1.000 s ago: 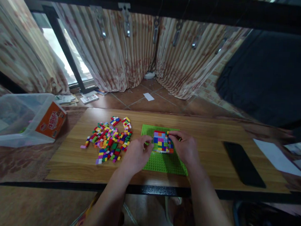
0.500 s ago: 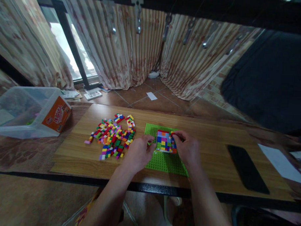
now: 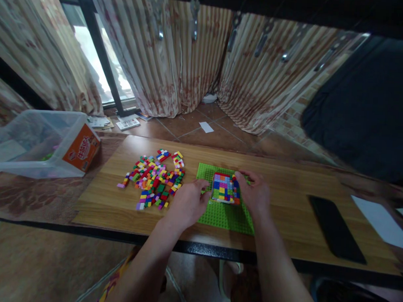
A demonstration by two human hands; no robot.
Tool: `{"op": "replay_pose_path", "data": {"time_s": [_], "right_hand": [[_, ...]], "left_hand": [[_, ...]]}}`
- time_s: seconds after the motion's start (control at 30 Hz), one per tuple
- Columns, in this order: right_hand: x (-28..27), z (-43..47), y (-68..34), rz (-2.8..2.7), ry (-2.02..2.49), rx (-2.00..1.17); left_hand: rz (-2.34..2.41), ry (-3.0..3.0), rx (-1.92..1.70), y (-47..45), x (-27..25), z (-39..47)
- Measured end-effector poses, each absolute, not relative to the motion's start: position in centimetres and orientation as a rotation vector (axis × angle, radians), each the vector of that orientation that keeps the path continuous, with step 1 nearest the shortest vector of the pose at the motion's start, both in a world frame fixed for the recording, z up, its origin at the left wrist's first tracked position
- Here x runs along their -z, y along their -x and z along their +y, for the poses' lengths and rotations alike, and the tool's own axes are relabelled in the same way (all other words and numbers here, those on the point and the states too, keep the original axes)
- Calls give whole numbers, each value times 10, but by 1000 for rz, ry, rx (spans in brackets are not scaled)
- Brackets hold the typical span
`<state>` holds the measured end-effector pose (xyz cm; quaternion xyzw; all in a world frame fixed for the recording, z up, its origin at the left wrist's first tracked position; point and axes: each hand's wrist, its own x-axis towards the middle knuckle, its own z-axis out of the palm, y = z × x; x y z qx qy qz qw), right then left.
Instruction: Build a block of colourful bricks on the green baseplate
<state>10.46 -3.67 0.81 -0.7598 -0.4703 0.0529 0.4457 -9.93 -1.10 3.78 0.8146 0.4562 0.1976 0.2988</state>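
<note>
A block structure (image 3: 222, 187) of multicoloured toy bricks stands on the green studded baseplate (image 3: 215, 219). Its top is a patchwork of blue, purple, yellow, red and green, with a lower row of bricks along the right side. My right hand (image 3: 255, 194) is at that right side, a fingertip touching the bricks near the far right corner and its other fingers spread apart. Left of the structure, my left hand (image 3: 189, 201) hovers over the baseplate edge, thumb and forefinger apart with green showing between them. Nothing visible is held in either hand.
Loose coloured bricks (image 3: 154, 180) lie heaped on the wooden board (image 3: 103, 200), left of my hands. A clear plastic bin (image 3: 39, 141) with an orange label stands at the far left. To the right lie a black phone-shaped slab (image 3: 336, 228) and white paper (image 3: 382, 219).
My right hand has let go of a small red and yellow brick at the structure's far right corner, and its fingers have spread. The left hand stays beside the structure. The view has shifted slightly.
</note>
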Motion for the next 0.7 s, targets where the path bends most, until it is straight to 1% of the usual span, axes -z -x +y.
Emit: {"op": "replay_pose_path", "data": {"time_s": [0.27, 0.5, 0.7], "right_hand": [[8, -29, -103, -932, 1743, -543], [11, -29, -102, -913, 1684, -552], [10, -31, -101, -940, 1679, -550]], "left_hand": [[1215, -2166, -482, 99, -42, -12], [1217, -2175, -464, 100, -42, -10], [1240, -2161, -519, 105, -42, -7]]}}
